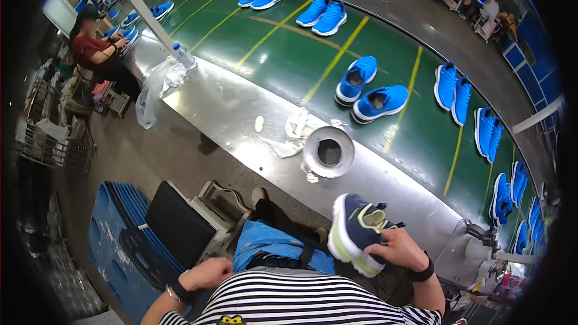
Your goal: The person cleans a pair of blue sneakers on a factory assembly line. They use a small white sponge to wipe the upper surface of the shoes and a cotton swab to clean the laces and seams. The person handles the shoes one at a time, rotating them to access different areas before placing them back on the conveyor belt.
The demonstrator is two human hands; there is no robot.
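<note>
At the near edge of the metal bench [241, 120], my right hand [398, 249] grips a pair of navy sneakers [359, 222] by the heel end. Their thick soles are white and lime green, and the two shoes are pressed together, so one partly hides the other. My left hand [209, 272] is curled into a loose fist beside my waist, with nothing seen in it. On the bench ahead of the sneakers stands a round metal pot [312, 155] with a dark opening. White crumpled scraps [296, 125] lie next to it.
Beyond the bench, a green conveyor belt [274, 45] with yellow lines carries several pairs of blue sneakers [378, 103]. A clear plastic bag [155, 93] hangs over the bench edge. Blue panels [117, 241] and a chair [180, 225] stand at left. A co-worker [96, 48] handles shoes far left.
</note>
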